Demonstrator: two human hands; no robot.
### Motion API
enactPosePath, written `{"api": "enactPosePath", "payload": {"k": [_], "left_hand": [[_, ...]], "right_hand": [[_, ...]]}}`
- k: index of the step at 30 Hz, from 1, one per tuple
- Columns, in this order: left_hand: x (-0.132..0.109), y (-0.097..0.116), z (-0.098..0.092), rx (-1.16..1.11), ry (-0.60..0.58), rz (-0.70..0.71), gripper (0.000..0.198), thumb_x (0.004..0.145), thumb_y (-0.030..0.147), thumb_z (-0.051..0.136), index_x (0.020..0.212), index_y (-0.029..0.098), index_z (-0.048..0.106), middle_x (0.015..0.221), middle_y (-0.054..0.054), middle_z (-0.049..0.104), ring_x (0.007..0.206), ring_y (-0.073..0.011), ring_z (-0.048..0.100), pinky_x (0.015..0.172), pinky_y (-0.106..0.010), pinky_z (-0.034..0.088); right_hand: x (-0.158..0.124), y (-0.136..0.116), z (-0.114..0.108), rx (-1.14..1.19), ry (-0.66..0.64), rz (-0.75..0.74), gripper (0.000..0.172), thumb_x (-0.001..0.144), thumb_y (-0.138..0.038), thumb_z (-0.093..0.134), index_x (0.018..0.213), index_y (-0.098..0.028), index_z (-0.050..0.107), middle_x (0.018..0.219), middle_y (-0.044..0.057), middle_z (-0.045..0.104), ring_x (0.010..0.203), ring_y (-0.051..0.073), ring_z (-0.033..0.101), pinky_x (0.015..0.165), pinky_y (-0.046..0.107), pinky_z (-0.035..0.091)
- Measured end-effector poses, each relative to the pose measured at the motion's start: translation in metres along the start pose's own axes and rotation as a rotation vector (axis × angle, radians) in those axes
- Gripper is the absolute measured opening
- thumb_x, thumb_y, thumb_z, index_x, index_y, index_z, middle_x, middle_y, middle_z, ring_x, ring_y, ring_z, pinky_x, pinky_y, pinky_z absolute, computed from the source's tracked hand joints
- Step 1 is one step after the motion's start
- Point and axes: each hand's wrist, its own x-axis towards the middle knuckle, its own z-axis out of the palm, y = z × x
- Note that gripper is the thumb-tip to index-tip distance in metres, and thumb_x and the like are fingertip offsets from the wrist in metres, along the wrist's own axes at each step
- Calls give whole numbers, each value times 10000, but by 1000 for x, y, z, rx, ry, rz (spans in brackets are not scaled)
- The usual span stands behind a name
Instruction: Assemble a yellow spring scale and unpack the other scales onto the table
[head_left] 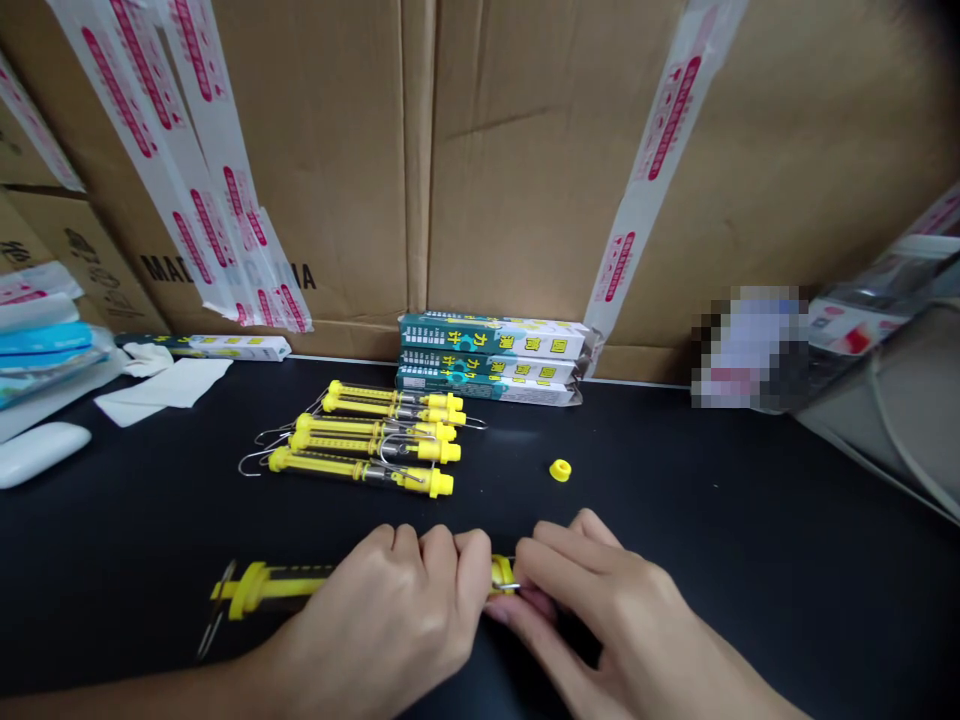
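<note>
My left hand (409,610) is wrapped round the tube of a yellow and clear spring scale (281,588), which lies sideways just above the black table. A wire hook (217,612) hangs from the scale's left end. At its right end, the closed fingers of my right hand (600,600) pinch by the yellow end piece (502,573) and a bit of bent metal wire; the fingertips hide exactly what they grip. Beyond my hands, a small yellow cap (560,470) sits alone on the table. Several similar spring scales (360,472) lie in a row at the back left.
Stacked printed boxes (491,360) stand against the cardboard wall (525,150). Another slim box (240,347) lies left of them. White tissue (165,390), a white rounded object (43,452) and blue packaging (45,345) are at the left. A plastic container (862,310) stands at the right.
</note>
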Motion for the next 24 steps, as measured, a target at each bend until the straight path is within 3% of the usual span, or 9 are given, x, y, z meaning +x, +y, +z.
{"api": "enactPosePath", "payload": {"k": [8, 24], "left_hand": [[-2, 0, -6, 12, -56, 32, 182, 822, 101, 522, 831, 224, 388, 557, 46, 540, 396, -178, 539, 392, -291, 327], [0, -2, -9, 15, -36, 73, 111, 890, 131, 477, 811, 203, 445, 551, 19, 562, 378, -183, 550, 358, -284, 352]], "right_hand": [[3, 7, 2, 175, -5, -49, 401, 1001, -253, 549, 673, -217, 320, 630, -70, 471, 549, 98, 433, 616, 249, 380], [2, 10, 5, 242, -15, -99, 437, 1037, -328, 483, 677, -226, 259, 611, -76, 417, 535, 93, 407, 647, 244, 391]]}}
